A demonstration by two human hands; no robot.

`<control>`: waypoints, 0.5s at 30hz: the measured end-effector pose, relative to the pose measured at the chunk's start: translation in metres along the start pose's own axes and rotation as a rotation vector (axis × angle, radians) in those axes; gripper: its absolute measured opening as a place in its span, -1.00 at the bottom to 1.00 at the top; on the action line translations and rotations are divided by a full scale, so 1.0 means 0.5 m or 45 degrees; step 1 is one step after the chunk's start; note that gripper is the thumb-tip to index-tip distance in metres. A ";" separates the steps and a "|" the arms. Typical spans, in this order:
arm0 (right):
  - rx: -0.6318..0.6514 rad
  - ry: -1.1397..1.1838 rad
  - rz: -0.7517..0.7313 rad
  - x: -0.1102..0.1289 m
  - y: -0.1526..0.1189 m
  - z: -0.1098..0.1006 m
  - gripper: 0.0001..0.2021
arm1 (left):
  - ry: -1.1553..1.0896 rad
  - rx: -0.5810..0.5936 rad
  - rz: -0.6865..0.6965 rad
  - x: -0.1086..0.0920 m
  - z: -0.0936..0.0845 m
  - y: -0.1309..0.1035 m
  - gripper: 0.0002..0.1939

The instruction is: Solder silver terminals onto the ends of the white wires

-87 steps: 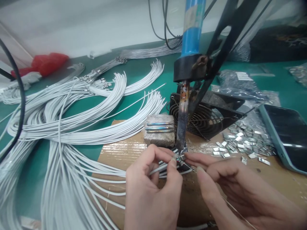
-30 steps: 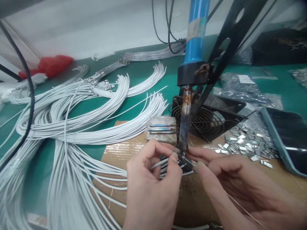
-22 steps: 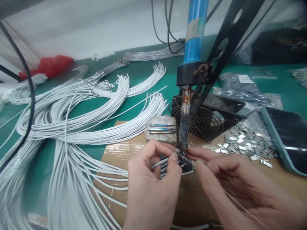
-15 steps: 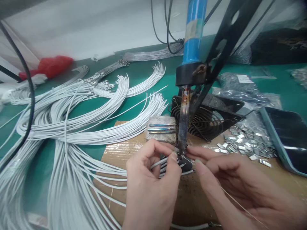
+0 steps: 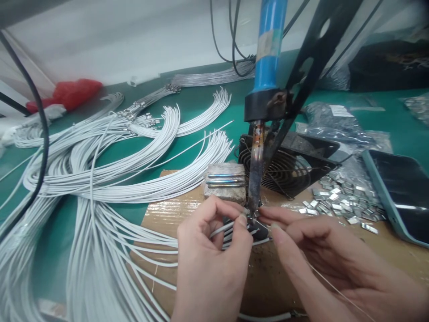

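Observation:
Several white wires [image 5: 157, 238] run into the fingers of my left hand [image 5: 214, 255], which is pinched on them near the tip of a soldering iron. The blue-handled iron [image 5: 256, 170] hangs upright in a black clamp, its dark tip between my two hands. My right hand [image 5: 321, 255] is closed on a thin solder wire [image 5: 330, 281], which trails across the palm to the lower right; its other end reaches toward the iron's tip. Fingertips partly hide the small parts at the tip.
Beyond my hands sit a grey block [image 5: 224, 181] with metallic bars and a black fan [image 5: 288, 167]. Small metal pieces [image 5: 345, 199] and a phone [image 5: 402, 192] lie at the right. Bundled white wires [image 5: 134, 188] cover the left, and a red bag [image 5: 75, 93] lies behind.
The iron appears slightly further left and its tip a little lower in view. Both hands keep nearly the same pose, with the right fingers shifted very slightly left.

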State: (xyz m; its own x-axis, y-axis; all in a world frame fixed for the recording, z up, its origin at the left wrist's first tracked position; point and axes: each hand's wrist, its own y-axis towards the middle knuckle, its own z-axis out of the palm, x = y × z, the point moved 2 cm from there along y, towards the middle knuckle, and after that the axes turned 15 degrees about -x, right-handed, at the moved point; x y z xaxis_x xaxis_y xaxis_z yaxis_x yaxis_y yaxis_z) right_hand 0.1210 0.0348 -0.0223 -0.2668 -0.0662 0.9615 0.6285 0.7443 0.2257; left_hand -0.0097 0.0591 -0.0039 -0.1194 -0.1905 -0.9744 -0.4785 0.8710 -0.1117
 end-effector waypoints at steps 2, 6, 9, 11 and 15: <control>0.001 -0.005 -0.007 -0.002 0.000 -0.002 -0.86 | 0.001 -0.006 0.012 0.000 -0.002 0.000 -0.89; -0.003 -0.031 -0.038 -0.006 0.000 -0.005 -0.87 | 0.001 -0.010 0.024 0.002 -0.002 0.001 -0.89; 0.014 -0.042 -0.065 -0.008 0.001 -0.005 -0.87 | -0.004 -0.010 0.020 0.005 -0.002 0.002 -0.87; 0.024 -0.040 -0.083 -0.008 0.001 -0.006 -0.87 | -0.003 -0.006 0.022 0.006 -0.002 0.001 -0.87; 0.016 -0.081 -0.092 -0.005 0.003 -0.007 -0.87 | 0.016 -0.008 0.027 0.005 -0.002 -0.001 -0.86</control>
State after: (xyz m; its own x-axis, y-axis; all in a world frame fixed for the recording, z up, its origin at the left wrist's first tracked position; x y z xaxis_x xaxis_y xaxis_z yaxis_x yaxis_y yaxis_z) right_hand 0.1250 0.0336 -0.0237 -0.3576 -0.0781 0.9306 0.5967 0.7474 0.2920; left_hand -0.0104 0.0577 -0.0062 -0.1405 -0.1779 -0.9740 -0.4809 0.8721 -0.0899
